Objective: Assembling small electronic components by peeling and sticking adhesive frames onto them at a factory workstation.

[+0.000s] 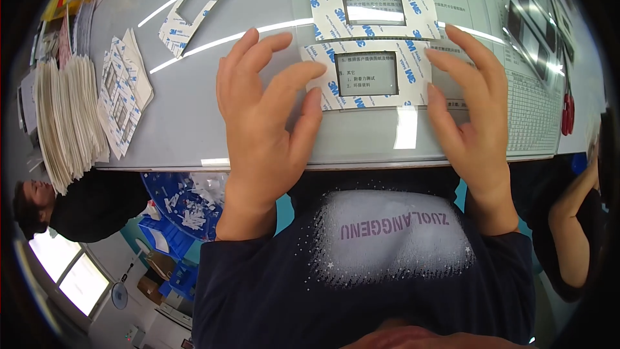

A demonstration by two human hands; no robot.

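Note:
A white rectangular adhesive-backed frame (416, 81) with blue print and a rectangular window lies flat on the glass-topped table, between my two hands. At its left edge is my left hand (265, 103), its index fingertip and thumb apart and the other fingers raised. Across from it, my right hand (475, 103) has its index finger and thumb at the right edge, also spread. Whether the fingertips press on the frame I cannot tell. Directly beyond lies a second similar frame (326, 13), its near edge close against the first one's far edge.
Another windowed frame (173, 29) lies far left. A small pile of frames (129, 106) rests beside a thick stack of white sheets (71, 116). Printed papers (533, 100) show under the glass; dark panels (533, 29) and red-handled scissors (568, 113) are right. A blue bin (165, 197) holds scraps.

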